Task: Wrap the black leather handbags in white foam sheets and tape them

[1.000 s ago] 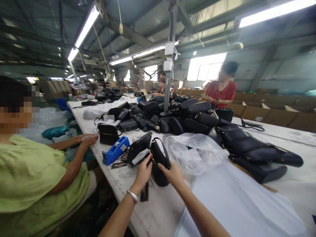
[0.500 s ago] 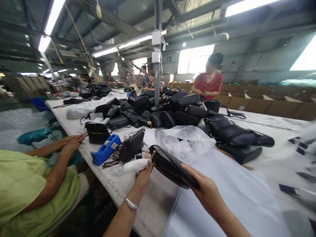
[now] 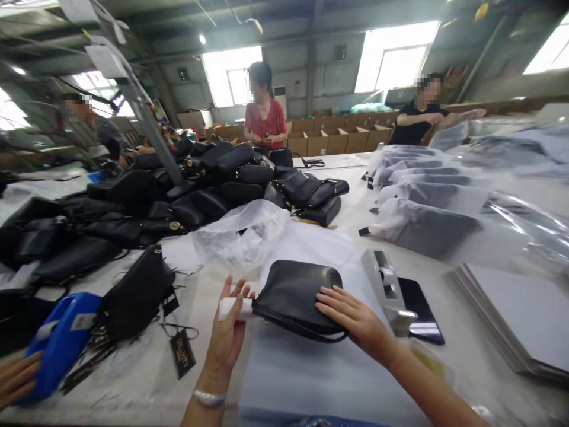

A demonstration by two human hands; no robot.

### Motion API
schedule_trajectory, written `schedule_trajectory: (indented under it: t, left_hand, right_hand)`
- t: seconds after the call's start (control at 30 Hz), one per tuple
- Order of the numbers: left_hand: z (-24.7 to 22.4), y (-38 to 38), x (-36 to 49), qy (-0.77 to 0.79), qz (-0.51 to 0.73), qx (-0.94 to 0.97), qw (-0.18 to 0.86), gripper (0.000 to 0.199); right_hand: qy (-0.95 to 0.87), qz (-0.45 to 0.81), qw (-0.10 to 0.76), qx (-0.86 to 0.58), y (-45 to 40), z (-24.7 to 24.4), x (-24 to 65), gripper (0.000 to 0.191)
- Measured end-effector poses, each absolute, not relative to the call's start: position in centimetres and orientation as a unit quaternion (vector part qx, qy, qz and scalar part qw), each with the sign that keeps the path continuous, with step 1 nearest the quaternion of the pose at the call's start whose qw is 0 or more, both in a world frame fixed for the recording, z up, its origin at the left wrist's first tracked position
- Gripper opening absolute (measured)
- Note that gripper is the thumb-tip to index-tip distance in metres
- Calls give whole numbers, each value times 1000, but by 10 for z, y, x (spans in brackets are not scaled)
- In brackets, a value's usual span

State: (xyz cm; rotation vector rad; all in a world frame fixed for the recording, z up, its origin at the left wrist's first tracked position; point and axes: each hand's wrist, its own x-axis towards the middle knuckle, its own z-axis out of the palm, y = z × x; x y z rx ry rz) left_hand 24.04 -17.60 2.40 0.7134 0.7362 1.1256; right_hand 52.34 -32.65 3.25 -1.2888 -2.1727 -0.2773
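Note:
A black bag [image 3: 297, 293] lies over the white sheet in front of me, its smooth side up and its zipped edge towards me. My right hand [image 3: 351, 317] grips its right side, fingers across the face and thumb hidden. At the bag's left end, my left hand [image 3: 231, 326] is turned palm up, with a white wrapped piece [image 3: 226, 307] between its thumb and loosely spread fingers. A silver bracelet is on the left wrist. Left of that hand are a black tag [image 3: 181, 354] with lettering and another black bag [image 3: 136, 296].
Black bags [image 3: 200, 207] are heaped behind, beside a post [image 3: 151, 130]. Another person's hand [image 3: 18, 376] touches a blue tape dispenser [image 3: 62, 344]. At right are a grey metal device [image 3: 389, 290], a phone [image 3: 420, 305], stacked white sheets [image 3: 524, 308] and wrapped bags [image 3: 427, 225]. People stand beyond.
The view has swung right. The bag has turned from edge-on to show its broad side. My left fingers have spread from the bag's end. The neighbour's hand is now at the tape dispenser.

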Motion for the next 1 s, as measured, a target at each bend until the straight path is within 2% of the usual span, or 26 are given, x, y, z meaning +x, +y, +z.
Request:
schedule_trajectory:
  t: [0.17,0.4,0.57,0.67,0.73,0.8,0.83,0.9,0.93,1.0]
  left_hand:
    - [0,-189,226,409,442,458,654,67]
    - [-28,-191,180,477,346,556,587,69]
    - [-2,-187,170,548,211,647,487,87]
    - [26,-194,186,566,211,695,391,67]
    - [38,-200,207,510,246,744,355,51]
    - [38,-204,230,388,272,819,324,48]
    - [33,-206,241,314,264,861,300,56]
    - [12,-209,260,196,205,935,210,95]
    - [-3,-209,268,165,185,956,158,109]
    - [-37,-205,282,151,184,970,50,97]
  right_hand:
    - [-819,-104,275,-493,-348,6,528,51]
    - [-790,-92,235,-559,-366,-14,522,63]
    - [-786,-52,211,-579,-364,-16,521,74]
    - [-778,-54,217,-587,-364,-18,518,75]
    - [-769,-66,228,-594,-363,-20,515,76]
    - [-760,-80,236,-600,-362,-23,511,79]
    - [-758,-87,236,-602,-361,-25,510,81]
    - [-763,-104,225,-597,-361,-33,510,80]
    - [-772,-113,218,-586,-361,-38,511,78]
    - [-787,-123,220,-563,-358,-53,522,77]
